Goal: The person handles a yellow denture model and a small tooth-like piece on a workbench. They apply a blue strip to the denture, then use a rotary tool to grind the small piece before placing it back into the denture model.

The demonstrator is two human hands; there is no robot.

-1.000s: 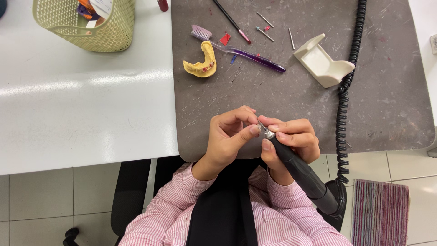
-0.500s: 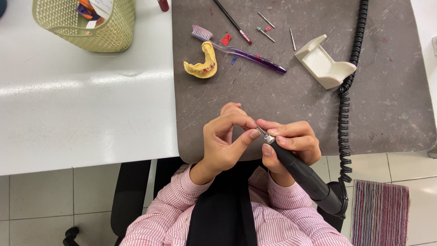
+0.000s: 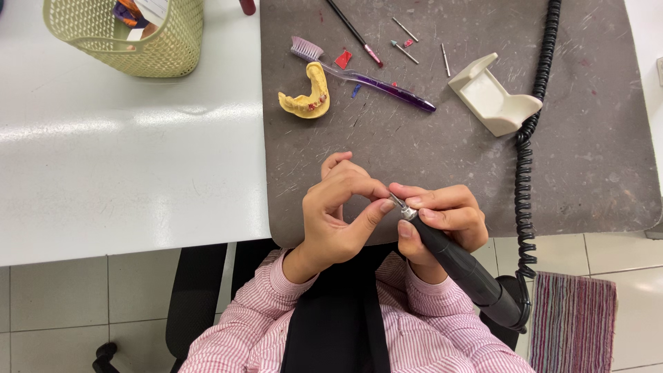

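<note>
Fingertips of left hand (image 3: 338, 214) pinch something too small to identify, touching tip of black handpiece (image 3: 456, 262) clamped in right hand (image 3: 442, 221), near mat (image 3: 608, 173) edge. Risk: bur slips, nicks thumb.

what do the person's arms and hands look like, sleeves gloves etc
Both hands, the left hand and the right hand, are bare: no gloves, and no rings or watch that show. Both arms wear long sleeves in pink-and-white pinstripe, with cuffs at the wrists. A dark apron hangs between them.

Pink-striped shirt sleeves (image 3: 442, 293), dark apron (image 3: 335, 324)
</note>
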